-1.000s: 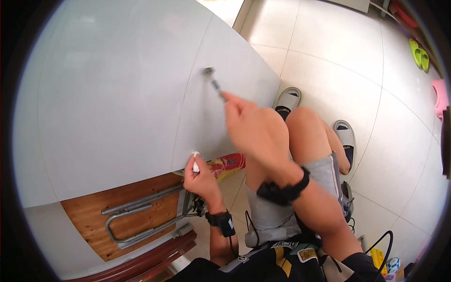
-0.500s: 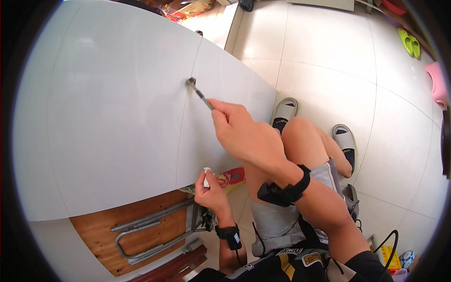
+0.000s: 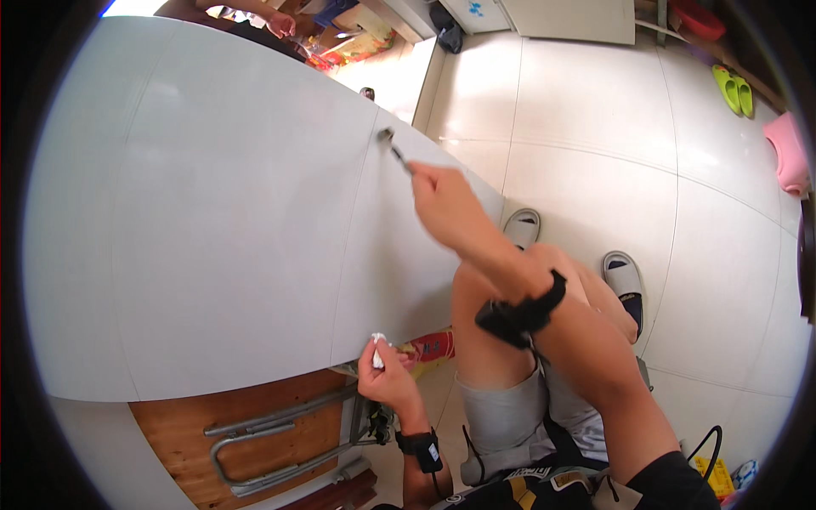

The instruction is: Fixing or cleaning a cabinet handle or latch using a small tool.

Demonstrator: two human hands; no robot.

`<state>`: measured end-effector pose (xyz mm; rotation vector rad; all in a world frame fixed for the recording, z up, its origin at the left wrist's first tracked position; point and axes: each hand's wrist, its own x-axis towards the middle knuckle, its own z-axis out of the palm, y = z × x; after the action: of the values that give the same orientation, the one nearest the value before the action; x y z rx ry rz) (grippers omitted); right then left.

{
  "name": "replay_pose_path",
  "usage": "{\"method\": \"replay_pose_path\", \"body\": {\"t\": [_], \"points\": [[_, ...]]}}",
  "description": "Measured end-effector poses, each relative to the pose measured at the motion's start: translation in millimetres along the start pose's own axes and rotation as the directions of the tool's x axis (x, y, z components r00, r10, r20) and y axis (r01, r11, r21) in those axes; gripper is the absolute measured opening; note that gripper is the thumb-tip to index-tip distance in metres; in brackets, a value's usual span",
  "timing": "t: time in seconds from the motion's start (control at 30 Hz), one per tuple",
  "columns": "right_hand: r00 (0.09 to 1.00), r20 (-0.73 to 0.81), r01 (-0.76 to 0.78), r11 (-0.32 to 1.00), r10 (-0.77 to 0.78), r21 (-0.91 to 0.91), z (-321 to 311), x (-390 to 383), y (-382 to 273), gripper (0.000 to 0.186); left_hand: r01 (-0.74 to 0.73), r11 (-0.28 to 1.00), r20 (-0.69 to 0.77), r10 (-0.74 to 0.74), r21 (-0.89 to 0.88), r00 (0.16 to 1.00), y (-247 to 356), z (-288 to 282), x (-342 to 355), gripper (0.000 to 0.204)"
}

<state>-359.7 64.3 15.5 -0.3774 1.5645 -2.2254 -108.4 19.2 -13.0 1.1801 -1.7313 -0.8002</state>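
Note:
My right hand is closed round the handle of a slim tool with a small dark, metallic-looking head; blur hides its exact kind. The head is over the white tabletop, by a thin seam near the far right edge; I cannot tell whether it touches. My left hand is at the near edge of the table, pinching a crumpled white tissue between thumb and fingers. Both wrists carry black strapped devices.
Under the table's near edge are a wooden panel with folded metal legs and a red package. Another person's hand shows beyond the far edge. Green clogs and a pink plastic item are at the right on the tiled floor.
My right hand has moved the tool away from me and to the right along the seam. The left hand keeps its tissue. Another person's hand has come into view at the top.

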Motion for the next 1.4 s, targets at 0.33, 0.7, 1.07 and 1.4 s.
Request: {"method": "replay_pose_path", "body": {"t": [0.33, 0.7, 1.07, 1.4], "points": [[0.988, 0.145, 0.082, 0.967, -0.048, -0.240, 6, -49, 4, 0.026, -0.098, 0.982, -0.062, 0.109, 0.162, 0.992, -18, -3, 9, 0.021], [0.989, 0.142, 0.074, 0.980, -0.047, -0.186, 17, -100, 17, 0.024, -0.074, 0.995, -0.038, 0.077, 0.073, 0.996, -3, -6, 6, 0.020], [0.955, 0.203, -0.226, 0.974, 0.218, 0.016, 26, -180, 16, 0.043, -0.150, 0.980, -0.053, 0.158, 0.132, 0.986, 30, 17, 24, 0.022], [0.998, 0.016, -0.069, 0.983, 0.067, 0.170, 12, -198, 27, 0.054, -0.722, 0.608, 0.525, 0.518, 0.330, 0.676, 99, 89, 80, 0.019]]}}
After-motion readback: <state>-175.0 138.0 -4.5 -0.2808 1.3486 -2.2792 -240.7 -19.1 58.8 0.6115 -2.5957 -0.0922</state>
